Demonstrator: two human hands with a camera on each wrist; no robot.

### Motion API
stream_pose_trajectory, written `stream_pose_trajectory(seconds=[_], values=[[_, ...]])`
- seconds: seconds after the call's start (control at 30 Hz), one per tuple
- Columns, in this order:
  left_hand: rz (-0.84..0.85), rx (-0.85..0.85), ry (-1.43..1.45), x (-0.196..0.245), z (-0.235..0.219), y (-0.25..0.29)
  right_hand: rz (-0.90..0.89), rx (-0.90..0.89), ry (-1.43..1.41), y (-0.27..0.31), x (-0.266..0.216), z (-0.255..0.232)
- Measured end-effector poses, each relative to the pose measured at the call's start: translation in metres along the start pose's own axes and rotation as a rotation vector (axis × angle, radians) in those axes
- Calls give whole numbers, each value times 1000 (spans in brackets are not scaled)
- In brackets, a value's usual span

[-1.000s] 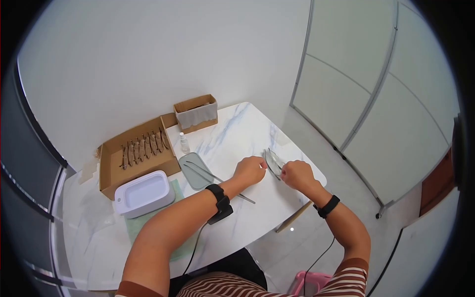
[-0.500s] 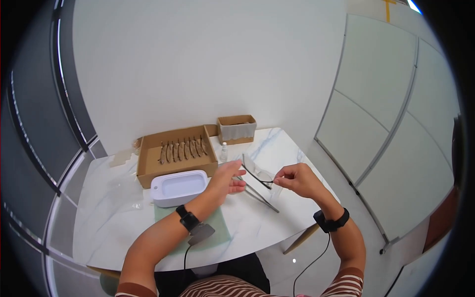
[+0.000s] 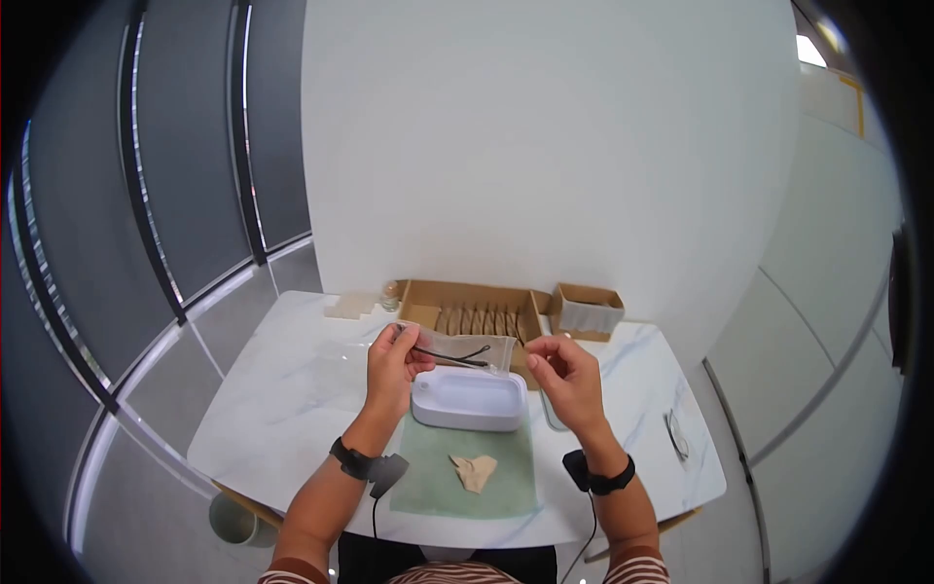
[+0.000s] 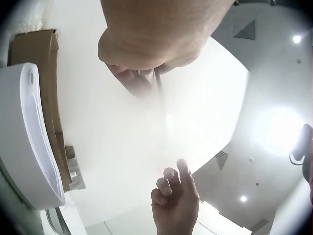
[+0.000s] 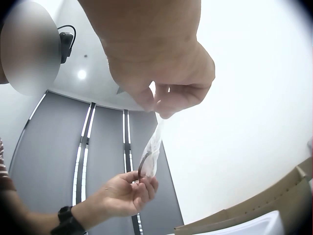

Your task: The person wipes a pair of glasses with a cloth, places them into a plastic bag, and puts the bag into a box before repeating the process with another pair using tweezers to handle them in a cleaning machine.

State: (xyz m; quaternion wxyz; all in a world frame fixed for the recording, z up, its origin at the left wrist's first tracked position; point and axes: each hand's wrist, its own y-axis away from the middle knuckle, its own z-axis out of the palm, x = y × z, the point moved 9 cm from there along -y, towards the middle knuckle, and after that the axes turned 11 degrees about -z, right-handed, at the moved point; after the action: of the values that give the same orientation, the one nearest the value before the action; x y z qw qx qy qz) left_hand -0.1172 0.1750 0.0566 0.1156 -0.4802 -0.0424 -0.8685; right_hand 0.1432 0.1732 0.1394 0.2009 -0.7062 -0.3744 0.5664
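Observation:
In the head view, a clear plastic bag point(image 3: 465, 345) with thin dark rods inside, like glasses arms, hangs above a white oblong basin point(image 3: 469, 420). My left hand point(image 3: 391, 368) pinches the bag's left end between thumb and fingers. At its right end is my right hand point(image 3: 572, 384), thumb and forefinger together; the right wrist view shows the bag point(image 5: 152, 152) stretching from these fingertips down to the left hand point(image 5: 122, 196). Haze blurs the space between the hands in the left wrist view. Below the basin, a beige cloth point(image 3: 474, 473) lies on a green mat point(image 3: 418, 487).
Behind the basin stands a cardboard box point(image 3: 418, 290) holding a row of several dark thin pieces. A smaller lined box point(image 3: 589, 315) is to its right. Glasses-like frames point(image 3: 677, 436) lie at the table's right side, and clear plastic point(image 3: 341, 375) at the left.
The head view has turned left. Both hands have moved from the table's right side to above the basin, bringing the dark pieces along. The left hand, relaxed half a second ago, now pinches the bag.

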Motion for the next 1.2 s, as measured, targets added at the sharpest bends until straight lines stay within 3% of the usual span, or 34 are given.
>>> stream_pose_trajectory(seconds=[0.13, 0.27, 0.43, 0.77, 0.97, 1.2], values=[[77, 26, 5, 19, -9, -15, -119, 128, -50, -4, 7, 8], [126, -19, -25, 25, 0, -25, -79, 194, -57, -5, 20, 3], [121, -5, -120, 24, 9, -25, 54, 41, -36, -3, 39, 12], [239, 78, -214, 25, 8, -24, 163, 1, -200, 5, 75, 27], [228, 103, -240, 21, 10, -23, 90, -73, -259, 2, 83, 34], [150, 86, -254, 11, 9, -28, 155, -111, -294, 5, 94, 46]])
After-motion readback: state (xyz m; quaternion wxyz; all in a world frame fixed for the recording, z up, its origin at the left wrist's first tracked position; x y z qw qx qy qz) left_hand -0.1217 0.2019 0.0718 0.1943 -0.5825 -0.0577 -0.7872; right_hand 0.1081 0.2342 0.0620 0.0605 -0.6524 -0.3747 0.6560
